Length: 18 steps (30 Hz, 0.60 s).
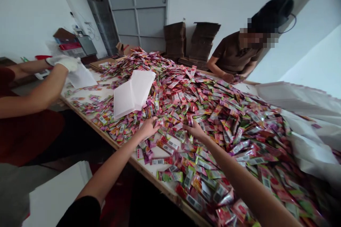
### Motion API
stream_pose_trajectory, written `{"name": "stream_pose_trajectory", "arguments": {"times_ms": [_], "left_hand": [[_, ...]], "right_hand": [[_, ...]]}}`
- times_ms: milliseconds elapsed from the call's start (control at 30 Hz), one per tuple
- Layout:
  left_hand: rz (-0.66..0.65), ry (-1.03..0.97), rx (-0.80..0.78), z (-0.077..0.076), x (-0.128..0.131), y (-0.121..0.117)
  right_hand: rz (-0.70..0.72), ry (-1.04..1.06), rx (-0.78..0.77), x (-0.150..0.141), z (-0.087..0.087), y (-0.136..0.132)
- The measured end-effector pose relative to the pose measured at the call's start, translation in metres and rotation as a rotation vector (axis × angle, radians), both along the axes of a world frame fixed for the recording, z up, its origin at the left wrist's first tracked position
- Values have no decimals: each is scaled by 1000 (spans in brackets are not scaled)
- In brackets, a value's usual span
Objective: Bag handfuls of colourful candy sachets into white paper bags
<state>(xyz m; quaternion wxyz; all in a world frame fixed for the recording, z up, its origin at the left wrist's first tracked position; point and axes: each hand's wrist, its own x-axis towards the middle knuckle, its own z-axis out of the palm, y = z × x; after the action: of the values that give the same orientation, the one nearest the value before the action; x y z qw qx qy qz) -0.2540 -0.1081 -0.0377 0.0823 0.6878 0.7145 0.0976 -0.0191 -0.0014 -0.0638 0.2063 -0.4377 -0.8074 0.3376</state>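
Small, colourful, flat candy packets (pixel 202 104) in pink, purple, green and orange lie heaped across the table. My left hand (pixel 149 128) reaches in from the lower left, its fingers curled around a few packets (pixel 159 123) near the middle of the pile. A short way to the right, my right hand (pixel 197 130) grips packets (pixel 189 120) between thumb and fingers. How many each hand holds cannot be made out. Just beyond my left hand, white pouches (pixel 124 100) rest on the packets.
A gloved co-worker's hand (pixel 66 64) holds a white pouch (pixel 82 76) on the left. Across the table another person (pixel 237 55) handles packets. Stacked white pouches (pixel 301 95) lie at the right. Below left is another white stack (pixel 57 195). Flattened cartons (pixel 204 40) lean against the wall.
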Motion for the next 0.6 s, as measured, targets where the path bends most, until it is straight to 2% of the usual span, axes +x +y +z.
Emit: {"name": "stream_pose_trajectory", "arguments": {"times_ms": [67,133,233,300,433,600], "left_hand": [[75,39,-19,1,1,25],[106,82,-62,-5,10,44],[142,131,-106,-21,22,53],[130,141,-126,-30,22,51],[8,93,-172,-29,7,35],[-152,-31,-84,-15,-9,12]], "right_hand": [[27,-140,134,-22,10,12],[73,-323,194,-50,12,18],[101,-397,171,-83,1,18],[105,-409,140,-90,-8,16],[143,-370,62,-64,-12,12],[159,-224,-101,-2,4,15]]}}
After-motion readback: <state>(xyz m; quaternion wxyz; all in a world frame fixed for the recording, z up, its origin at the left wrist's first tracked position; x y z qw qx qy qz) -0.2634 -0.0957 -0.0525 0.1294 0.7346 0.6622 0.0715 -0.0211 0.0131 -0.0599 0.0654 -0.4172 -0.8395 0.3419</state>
